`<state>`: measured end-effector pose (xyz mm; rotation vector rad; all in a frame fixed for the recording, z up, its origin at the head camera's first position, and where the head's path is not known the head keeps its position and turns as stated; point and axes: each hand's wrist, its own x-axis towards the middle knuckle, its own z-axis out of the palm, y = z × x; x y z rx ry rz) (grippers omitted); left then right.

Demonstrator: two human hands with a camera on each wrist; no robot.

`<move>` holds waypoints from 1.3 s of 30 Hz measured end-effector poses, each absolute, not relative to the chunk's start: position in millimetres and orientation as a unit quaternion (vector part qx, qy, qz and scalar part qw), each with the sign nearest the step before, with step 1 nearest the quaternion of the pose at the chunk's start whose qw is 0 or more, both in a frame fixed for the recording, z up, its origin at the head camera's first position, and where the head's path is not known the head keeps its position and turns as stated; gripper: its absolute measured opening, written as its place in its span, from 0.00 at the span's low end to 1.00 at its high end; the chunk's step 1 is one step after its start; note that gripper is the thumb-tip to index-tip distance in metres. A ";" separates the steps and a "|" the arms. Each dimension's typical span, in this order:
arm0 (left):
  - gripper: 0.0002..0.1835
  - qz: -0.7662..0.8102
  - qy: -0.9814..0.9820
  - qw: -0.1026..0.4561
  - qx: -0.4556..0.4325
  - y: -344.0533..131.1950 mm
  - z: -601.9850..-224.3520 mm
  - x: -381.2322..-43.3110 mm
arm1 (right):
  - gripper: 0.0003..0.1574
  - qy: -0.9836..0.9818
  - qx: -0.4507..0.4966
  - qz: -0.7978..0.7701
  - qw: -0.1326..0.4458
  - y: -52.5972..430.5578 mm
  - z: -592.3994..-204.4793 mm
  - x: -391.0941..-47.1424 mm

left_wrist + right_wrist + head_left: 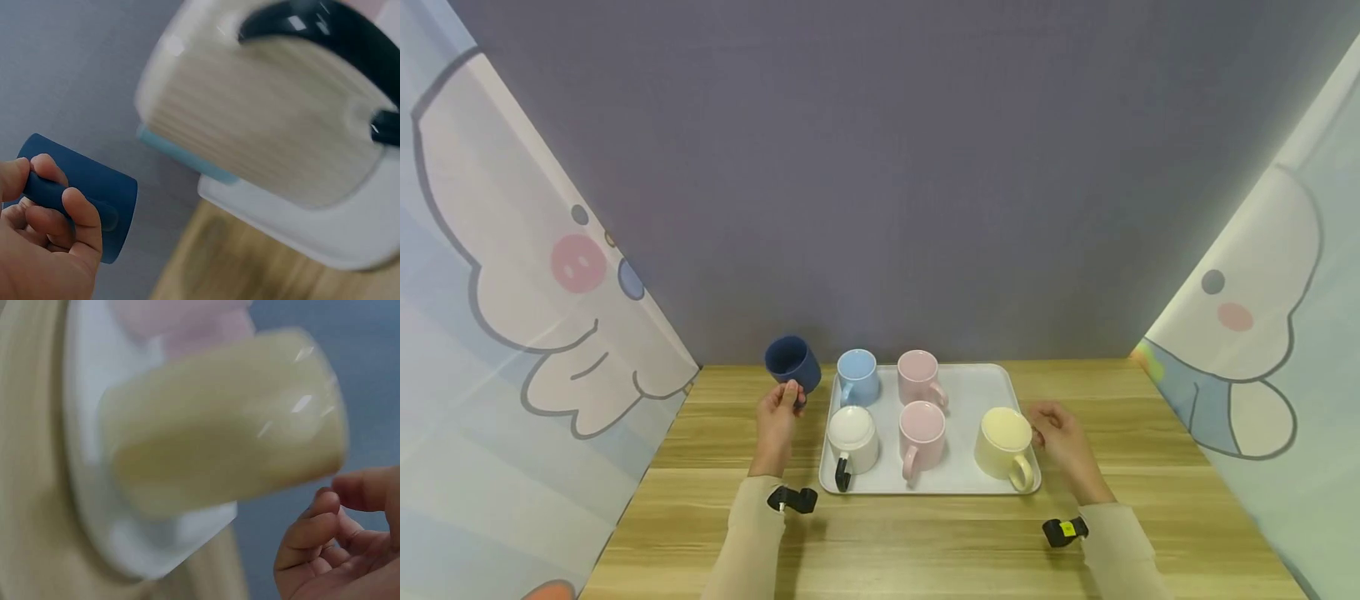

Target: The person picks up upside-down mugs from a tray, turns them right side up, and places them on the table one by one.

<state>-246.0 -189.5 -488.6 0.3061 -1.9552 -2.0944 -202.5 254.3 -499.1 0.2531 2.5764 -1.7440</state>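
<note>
Five mugs are sitting on a white tray (981, 392) on the wooden desk (925, 542). The left hand (778, 415) is gripping a dark blue mug (792, 362) by its handle, fingers curled round it, and is holding it up just left of the tray. The light blue mug (858, 377) is sitting just right of that hand. The right hand (1060, 437) is hanging loose with softly curled fingers, gripping nothing. The yellow mug (1004, 442) is sitting just left of the right hand, at the tray's edge.
</note>
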 end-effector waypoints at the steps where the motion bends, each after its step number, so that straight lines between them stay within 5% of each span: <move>1: 0.17 -0.719 -0.674 0.129 0.109 -190.7 -491.9 -247.3 | 0.23 0.832 0.084 -0.548 0.013 257.0 -505.3 -204.1; 10: 0.20 -0.694 -0.698 0.120 0.132 -199.2 -518.5 -256.8 | 0.25 0.889 0.080 -0.449 0.045 269.7 -551.0 -210.7; 35: 0.22 -0.569 -0.799 0.107 0.161 -200.2 -533.3 -270.8 | 0.21 0.921 0.056 -0.385 0.034 271.6 -555.7 -211.2; 39: 0.19 -0.522 -0.821 0.147 0.181 -196.1 -528.1 -269.0 | 0.21 0.925 0.047 -0.377 0.026 271.3 -558.4 -211.9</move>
